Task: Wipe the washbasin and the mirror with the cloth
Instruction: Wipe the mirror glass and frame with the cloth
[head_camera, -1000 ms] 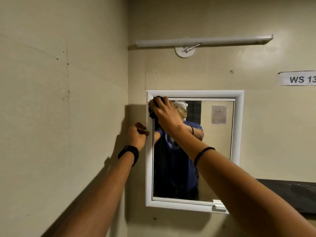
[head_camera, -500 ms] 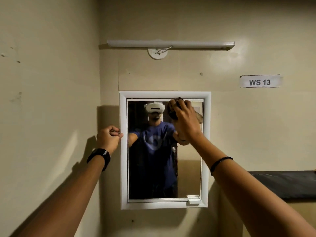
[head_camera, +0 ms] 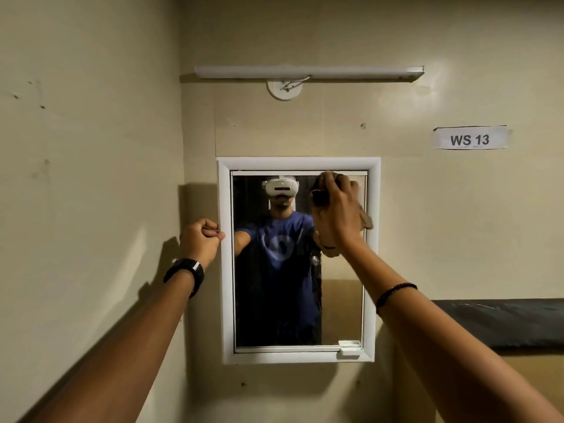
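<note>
The right hand (head_camera: pixel 337 209) is bunching the brown cloth (head_camera: pixel 364 219) against the mirror (head_camera: pixel 341 306), now at the glass's top right corner; a second ago it was pressing at the top left, so the upper strip is likely getting finished. The left hand (head_camera: pixel 200 241), curled into a fist, is bracing the white frame (head_camera: pixel 227 300) beside it. The washbasin is out of view.

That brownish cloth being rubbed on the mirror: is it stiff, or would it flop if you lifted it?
Probably floppy: the cloth is bunched under the right hand, with a loose corner sticking out. It looks light, since one hand presses it flat against the mirror easily.
</note>
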